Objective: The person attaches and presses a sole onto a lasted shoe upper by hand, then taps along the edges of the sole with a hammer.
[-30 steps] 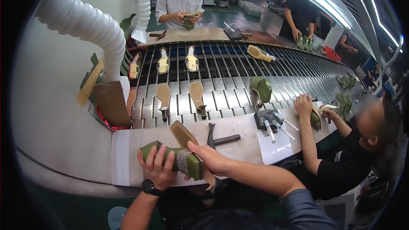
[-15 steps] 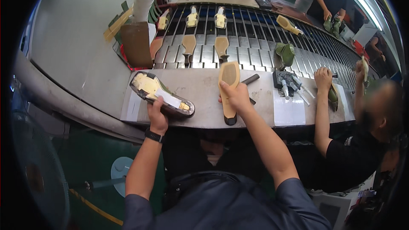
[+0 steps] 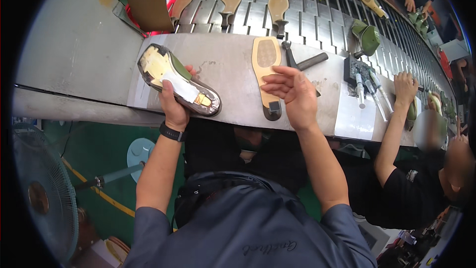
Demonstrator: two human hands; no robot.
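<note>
My left hand [image 3: 174, 105] is wrapped round an upturned shoe upper [image 3: 157, 65], its cream underside facing up, with a green side and a white strip across the middle. Some of its fingertips show past the far edge. On the bench to the right lies a tan shoe sole [image 3: 261, 65] with a dark heel toward me. Over its right side hovers my right hand [image 3: 300, 100], fingers apart and holding nothing; whether the fingertips touch the sole I cannot tell. Just beyond that hand rests a hammer [image 3: 312, 61], partly hidden.
Behind the metal bench [image 3: 225, 52] runs a slatted conveyor [image 3: 312, 32] carrying several soles and a green shoe upper [image 3: 366, 38]. A dark block [image 3: 353, 72] with white-tipped tools stands at right, near a co-worker's hand [image 3: 405, 88]. A fan [image 3: 39, 193] is at lower left.
My right hand has let go of the tan sole, which now lies on the bench, and its fingers have spread. My left hand still holds the upper. The view has shifted.
</note>
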